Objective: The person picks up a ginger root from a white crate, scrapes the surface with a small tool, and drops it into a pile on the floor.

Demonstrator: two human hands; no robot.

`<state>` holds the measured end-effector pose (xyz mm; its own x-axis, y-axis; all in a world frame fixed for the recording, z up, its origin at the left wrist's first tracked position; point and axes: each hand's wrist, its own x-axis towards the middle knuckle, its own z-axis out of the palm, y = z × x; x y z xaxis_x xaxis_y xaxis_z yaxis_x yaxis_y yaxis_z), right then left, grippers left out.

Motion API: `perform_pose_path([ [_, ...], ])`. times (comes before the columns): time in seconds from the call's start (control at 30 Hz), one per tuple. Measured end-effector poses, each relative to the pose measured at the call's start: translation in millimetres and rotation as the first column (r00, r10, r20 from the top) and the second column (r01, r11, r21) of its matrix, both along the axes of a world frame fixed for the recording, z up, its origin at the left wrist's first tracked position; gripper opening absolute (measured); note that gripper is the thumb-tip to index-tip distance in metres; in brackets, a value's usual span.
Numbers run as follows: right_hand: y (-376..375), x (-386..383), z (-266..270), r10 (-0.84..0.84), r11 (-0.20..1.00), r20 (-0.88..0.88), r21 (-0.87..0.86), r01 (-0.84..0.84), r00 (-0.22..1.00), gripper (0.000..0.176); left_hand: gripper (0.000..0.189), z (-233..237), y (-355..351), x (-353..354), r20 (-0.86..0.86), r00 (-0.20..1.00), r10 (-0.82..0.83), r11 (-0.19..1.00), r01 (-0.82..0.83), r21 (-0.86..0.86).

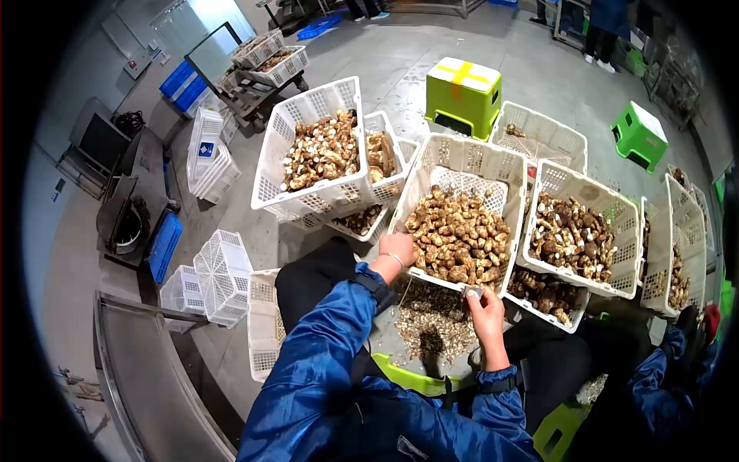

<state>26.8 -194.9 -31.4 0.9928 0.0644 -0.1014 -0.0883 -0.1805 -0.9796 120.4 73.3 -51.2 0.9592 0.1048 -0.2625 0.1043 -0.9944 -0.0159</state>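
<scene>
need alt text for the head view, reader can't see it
A person's left hand is at the near left corner of a white crate of brown, mushroom-like pieces, while the right hand seems to pinch something small by the crate's near edge. Pale scraps lie below; more filled crates and green stools stand around.

No text can be read, even on the blue label (pixel 206 149).

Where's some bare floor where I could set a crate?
Bare floor lies between the larger green stool and smaller green stool, and left of the larger one, beyond the white crates. It's crowded around your left hand and right hand: crates ahead, scraps below.
</scene>
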Motion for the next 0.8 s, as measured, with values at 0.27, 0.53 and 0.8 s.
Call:
perform_pose_path([
  [0.27,1,1,-3,0.014,1.0,-0.004,0.01,-0.014,1.0,0.023,0.052,5,15,-18,0.064,0.971,0.232,0.93,-0.202,-0.306],
  [0.53,5,-6,-1,0.121,0.983,-0.038,0.145,-0.114,0.992,0.019,0.041,57,-34,-79,-0.37,0.923,0.104,-0.357,-0.313,-0.88],
  [0.8,0,-18,26,0.094,0.973,0.056,0.205,-0.104,0.994,0.021,0.053,56,-54,-111,-0.445,0.895,-0.038,-0.538,-0.394,-0.746],
])
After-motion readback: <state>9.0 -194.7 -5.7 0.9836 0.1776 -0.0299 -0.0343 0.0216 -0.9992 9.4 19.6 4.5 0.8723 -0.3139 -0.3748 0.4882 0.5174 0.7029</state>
